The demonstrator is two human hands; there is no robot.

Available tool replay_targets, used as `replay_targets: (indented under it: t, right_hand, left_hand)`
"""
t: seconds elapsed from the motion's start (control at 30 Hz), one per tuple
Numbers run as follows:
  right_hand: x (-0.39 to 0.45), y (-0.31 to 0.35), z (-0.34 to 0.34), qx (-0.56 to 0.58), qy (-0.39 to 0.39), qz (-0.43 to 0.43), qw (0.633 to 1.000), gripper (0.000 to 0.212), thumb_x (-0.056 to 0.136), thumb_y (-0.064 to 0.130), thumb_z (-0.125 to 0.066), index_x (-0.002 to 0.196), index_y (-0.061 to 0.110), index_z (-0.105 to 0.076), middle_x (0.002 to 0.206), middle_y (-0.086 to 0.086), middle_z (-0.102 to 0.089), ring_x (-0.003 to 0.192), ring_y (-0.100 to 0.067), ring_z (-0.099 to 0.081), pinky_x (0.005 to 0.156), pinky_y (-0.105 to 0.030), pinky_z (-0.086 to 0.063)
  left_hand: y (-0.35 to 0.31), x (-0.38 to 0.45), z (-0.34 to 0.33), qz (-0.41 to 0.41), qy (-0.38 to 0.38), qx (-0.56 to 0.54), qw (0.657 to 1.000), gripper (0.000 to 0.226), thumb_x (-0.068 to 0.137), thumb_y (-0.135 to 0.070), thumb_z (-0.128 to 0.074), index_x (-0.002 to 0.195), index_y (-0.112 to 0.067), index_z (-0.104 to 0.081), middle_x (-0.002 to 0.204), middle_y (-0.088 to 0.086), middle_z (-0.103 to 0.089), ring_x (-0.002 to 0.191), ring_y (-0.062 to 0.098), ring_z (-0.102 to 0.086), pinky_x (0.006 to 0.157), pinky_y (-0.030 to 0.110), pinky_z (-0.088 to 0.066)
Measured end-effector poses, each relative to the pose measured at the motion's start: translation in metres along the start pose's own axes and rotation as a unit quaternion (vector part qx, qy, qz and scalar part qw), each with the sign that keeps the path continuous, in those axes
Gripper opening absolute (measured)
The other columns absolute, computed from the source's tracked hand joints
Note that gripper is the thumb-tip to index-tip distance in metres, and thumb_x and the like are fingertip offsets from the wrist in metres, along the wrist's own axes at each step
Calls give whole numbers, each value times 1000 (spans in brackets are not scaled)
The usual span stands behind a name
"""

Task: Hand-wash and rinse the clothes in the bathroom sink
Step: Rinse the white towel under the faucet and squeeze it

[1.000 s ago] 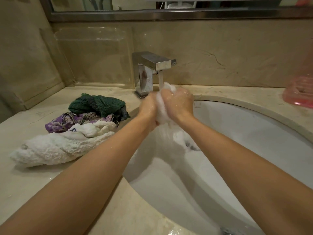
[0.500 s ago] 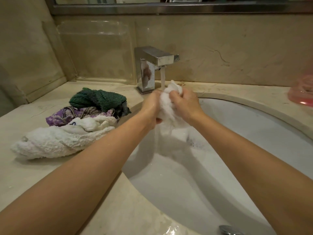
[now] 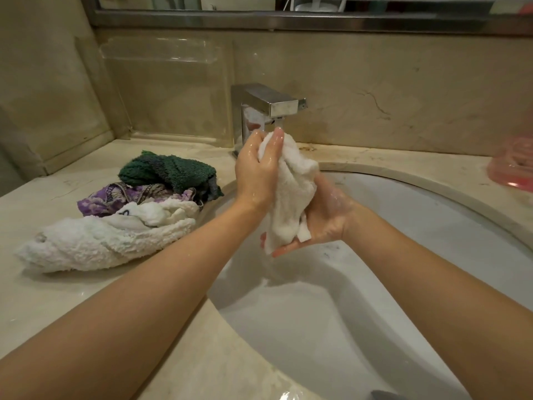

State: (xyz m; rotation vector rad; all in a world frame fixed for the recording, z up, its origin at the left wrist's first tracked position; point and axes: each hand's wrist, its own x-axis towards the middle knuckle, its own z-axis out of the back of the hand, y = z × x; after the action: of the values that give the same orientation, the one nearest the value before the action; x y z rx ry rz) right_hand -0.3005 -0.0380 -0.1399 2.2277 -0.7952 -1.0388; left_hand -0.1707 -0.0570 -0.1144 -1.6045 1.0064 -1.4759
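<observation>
Over the sink, below the tap, the left hand grasps the white cloth near its top; the right hand cups its bottom. Wringing sideways could splash the pile of clothes on the left.

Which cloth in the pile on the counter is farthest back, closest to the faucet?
The dark green cloth. It sits at the back of the pile, nearest the faucet, behind the purple patterned cloth and the white fluffy towel.

Both hands have twisted the white cloth upright; the right hand apparently dropped beneath it.
</observation>
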Motion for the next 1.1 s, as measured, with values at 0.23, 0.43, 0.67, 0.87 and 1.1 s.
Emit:
replay_targets:
  t: [0.23,0.43,0.67,0.87,1.1]
  right_hand:
    - [3,8,-24,84,-169,155,970,38,91,40,-52,95,7,-71,95,-15,-72,82,-31,-71,79,-41,-57]
    - [-3,28,-31,68,-346,212,911,27,89,32,-47,80,17,-67,71,-1,-69,64,-19,-64,55,-23,-46]
    - [13,27,-41,-154,-523,406,733,35,90,16,-52,56,18,-45,65,1,-53,66,-20,-51,61,-30,-41]
    - [12,12,-44,-459,-477,509,549,34,80,15,-46,51,21,-29,52,7,-34,51,-11,-31,47,-24,-20]
    - [18,11,-35,-559,-374,595,440,19,71,11,-49,56,18,-39,54,5,-37,49,-20,-36,50,-28,-23]
  left_hand:
    - [7,-5,-1,-98,31,93,990,20,94,-42,-44,98,-30,-60,100,-5,-64,100,17,-62,90,45,-51]
    - [7,-7,-4,-77,47,121,989,19,104,-35,-37,97,-22,-50,89,-9,-57,83,5,-56,74,20,-47]
    - [0,-4,-11,113,5,58,992,36,102,-44,-40,79,-23,-58,82,-4,-65,75,10,-61,63,23,-47]
    - [2,2,1,370,110,-9,923,33,98,-28,-38,72,-19,-57,57,-2,-61,62,17,-56,42,18,-40]
    - [4,8,12,506,166,-7,847,33,90,-23,-44,62,-11,-56,55,6,-56,49,17,-49,35,11,-29]
